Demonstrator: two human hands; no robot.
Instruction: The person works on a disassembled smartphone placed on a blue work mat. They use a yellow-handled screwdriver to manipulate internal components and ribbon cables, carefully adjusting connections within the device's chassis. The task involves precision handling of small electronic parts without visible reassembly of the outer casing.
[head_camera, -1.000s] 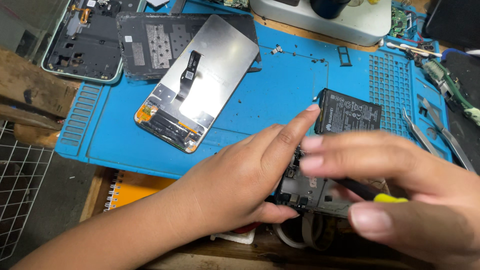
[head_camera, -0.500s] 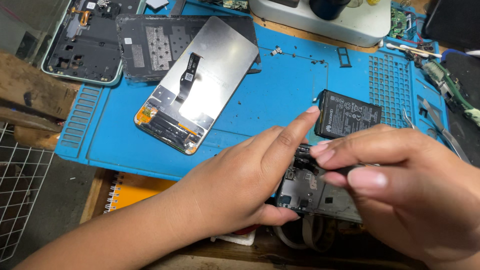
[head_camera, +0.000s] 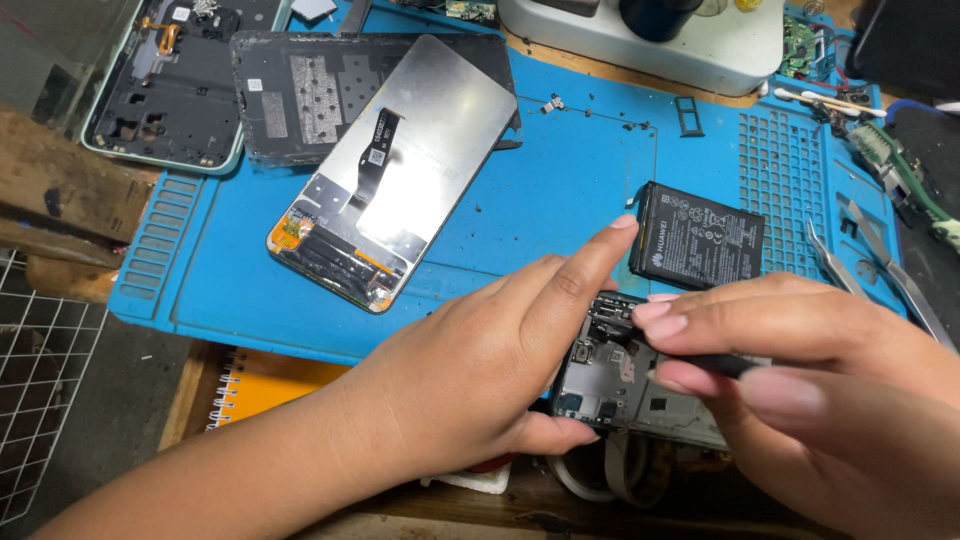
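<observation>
The blue work mat (head_camera: 560, 200) is bounded at its near edge by the wooden bench, where an orange spiral notebook (head_camera: 262, 385) projects from beneath it. Open mat surface is found between the detached display panel (head_camera: 395, 170) and the black battery (head_camera: 697, 237); the far side is occupied by a dark back cover (head_camera: 300, 100), a green-rimmed phone frame (head_camera: 165, 85) and a white unit (head_camera: 650, 35). Tweezers (head_camera: 880, 265) lie at the right margin, beside the mat's grid section.

The opened phone chassis (head_camera: 610, 385) is located at the near edge of the mat, just in front of the battery. It is steadied by the left hand (head_camera: 480, 370), thumb beneath its near corner, forefinger extended to the battery's corner, remaining fingers loosely curled. A thin black tool (head_camera: 700, 362) is pinched in the right hand (head_camera: 830, 390), with its tip applied to the chassis's upper left area.
</observation>
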